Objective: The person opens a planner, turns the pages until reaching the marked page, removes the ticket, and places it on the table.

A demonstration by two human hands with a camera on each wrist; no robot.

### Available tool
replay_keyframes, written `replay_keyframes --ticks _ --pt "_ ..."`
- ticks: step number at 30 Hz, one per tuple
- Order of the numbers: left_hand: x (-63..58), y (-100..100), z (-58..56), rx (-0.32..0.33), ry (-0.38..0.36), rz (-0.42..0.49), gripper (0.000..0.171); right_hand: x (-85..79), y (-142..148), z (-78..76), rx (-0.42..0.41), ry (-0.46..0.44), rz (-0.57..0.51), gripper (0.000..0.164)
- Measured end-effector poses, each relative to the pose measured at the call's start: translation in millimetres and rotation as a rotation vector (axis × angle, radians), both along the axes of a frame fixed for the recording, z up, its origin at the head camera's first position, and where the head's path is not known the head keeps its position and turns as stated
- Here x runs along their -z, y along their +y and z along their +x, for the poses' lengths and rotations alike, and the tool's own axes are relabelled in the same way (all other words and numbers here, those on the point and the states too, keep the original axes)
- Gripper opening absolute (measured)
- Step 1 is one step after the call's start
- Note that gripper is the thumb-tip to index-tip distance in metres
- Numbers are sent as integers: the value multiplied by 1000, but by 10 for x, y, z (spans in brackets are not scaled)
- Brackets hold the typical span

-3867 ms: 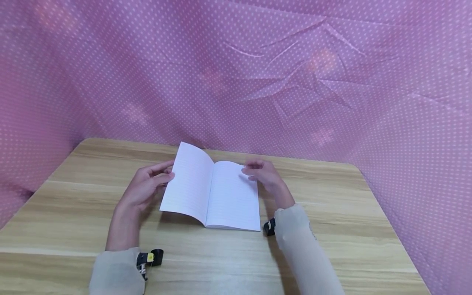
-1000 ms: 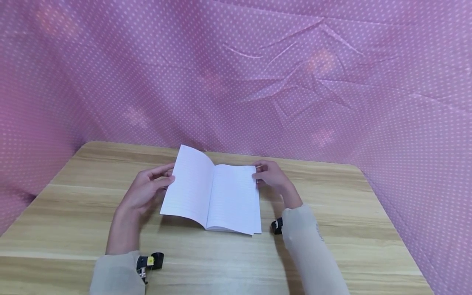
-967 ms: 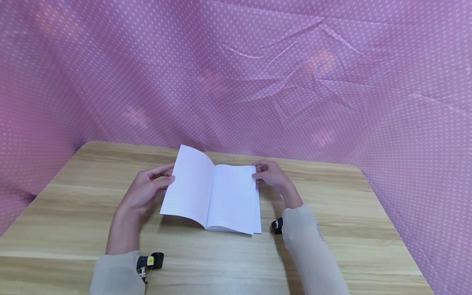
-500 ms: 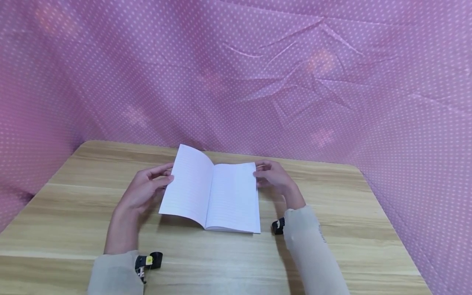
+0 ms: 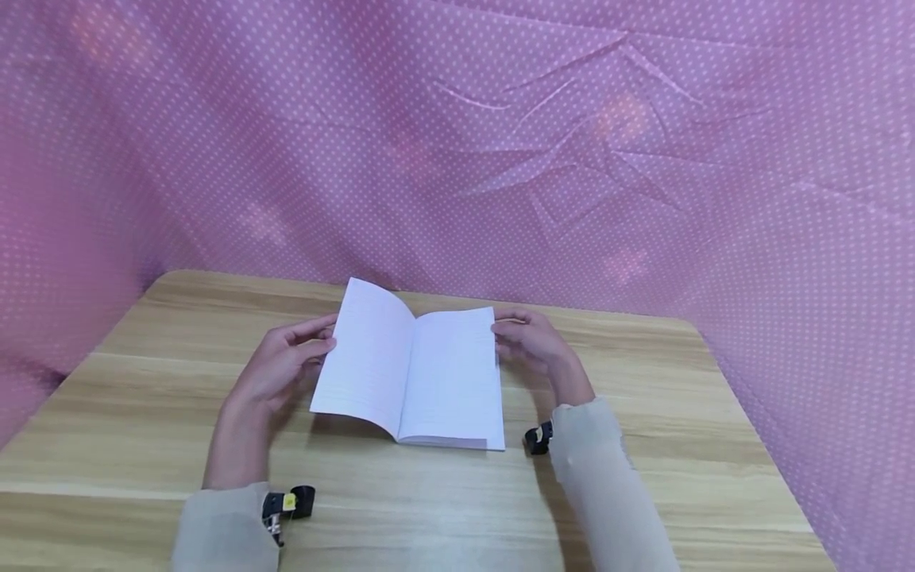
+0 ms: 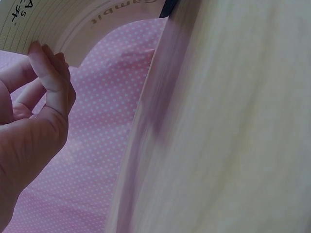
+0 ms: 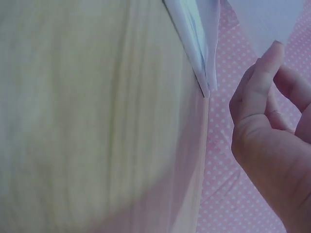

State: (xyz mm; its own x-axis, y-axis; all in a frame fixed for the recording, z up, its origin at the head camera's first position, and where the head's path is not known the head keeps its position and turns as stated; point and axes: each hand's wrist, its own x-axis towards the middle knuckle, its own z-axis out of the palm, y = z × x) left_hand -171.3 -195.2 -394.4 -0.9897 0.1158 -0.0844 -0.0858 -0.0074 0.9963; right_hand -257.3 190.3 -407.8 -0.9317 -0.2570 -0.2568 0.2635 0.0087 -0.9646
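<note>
An open notebook (image 5: 450, 373) with lined white pages lies on the wooden table, its left half raised and curved. My left hand (image 5: 275, 365) pinches the outer edge of that half, thumb on the page and fingers behind. The left wrist view shows the printed cover (image 6: 97, 24), marked "Gambit" and "A5", at the fingertips of the left hand (image 6: 43, 107). At the upper right edge, my right hand (image 5: 532, 343) holds a page between thumb and fingers, lifted off the pages beneath. In the right wrist view, a page corner (image 7: 265, 22) meets the right hand's (image 7: 267, 121) fingertips.
The wooden table (image 5: 429, 516) has rounded far corners. Behind it and at both sides hangs a pink polka-dot cloth (image 5: 457, 159). A small black camera mount (image 5: 289, 504) sits at the left sleeve, and another black mount (image 5: 538, 438) at the right one.
My right hand, earlier loose over the right page, has come to pinch its outer edge. The page has since risen a little. My left hand has stayed in place.
</note>
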Motion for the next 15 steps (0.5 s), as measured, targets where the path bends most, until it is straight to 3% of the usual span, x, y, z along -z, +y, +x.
replay_keyframes --ticks 4,15 --pt "-5 0 -7 8 2 20 52 7 -33 -18 16 -35 -79 31" --pt "-14 6 -22 -2 -1 23 54 -73 -113 -9 35 -61 -171 24"
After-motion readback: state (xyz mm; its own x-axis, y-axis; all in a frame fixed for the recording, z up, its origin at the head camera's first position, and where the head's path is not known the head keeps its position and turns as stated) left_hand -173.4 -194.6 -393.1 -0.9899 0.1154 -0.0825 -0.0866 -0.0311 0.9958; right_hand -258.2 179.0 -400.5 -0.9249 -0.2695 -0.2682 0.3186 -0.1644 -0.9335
